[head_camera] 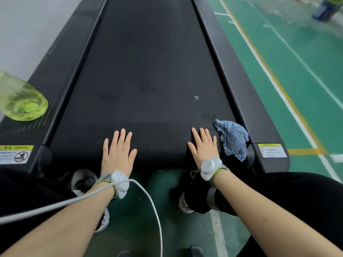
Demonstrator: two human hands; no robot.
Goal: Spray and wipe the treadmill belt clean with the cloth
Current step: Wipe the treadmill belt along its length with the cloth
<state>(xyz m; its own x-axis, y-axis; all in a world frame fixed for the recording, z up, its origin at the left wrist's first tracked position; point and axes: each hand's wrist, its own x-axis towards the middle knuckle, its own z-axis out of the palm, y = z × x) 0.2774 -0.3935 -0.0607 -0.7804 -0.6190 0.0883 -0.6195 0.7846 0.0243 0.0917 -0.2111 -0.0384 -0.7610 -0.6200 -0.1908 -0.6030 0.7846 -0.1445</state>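
Observation:
The black treadmill belt [148,62] runs away from me, with a few wet spots and a small foamy blob [196,98] near its middle. My left hand [118,151] lies flat on the belt's near end, fingers straight. My right hand [203,145] also rests flat on the belt, fingers straight. A crumpled blue cloth [233,139] lies on the belt's right edge, just right of my right hand and apart from it. A yellow-green bottle of liquid [20,99] stands on the left side rail, away from both hands.
Black side rails [235,80] flank the belt, each with a warning sticker [272,150] at the near end. Green painted floor [306,71] with white and yellow lines lies to the right; a blue bottle [324,9] stands far right. My knees and shoes are below the belt's end.

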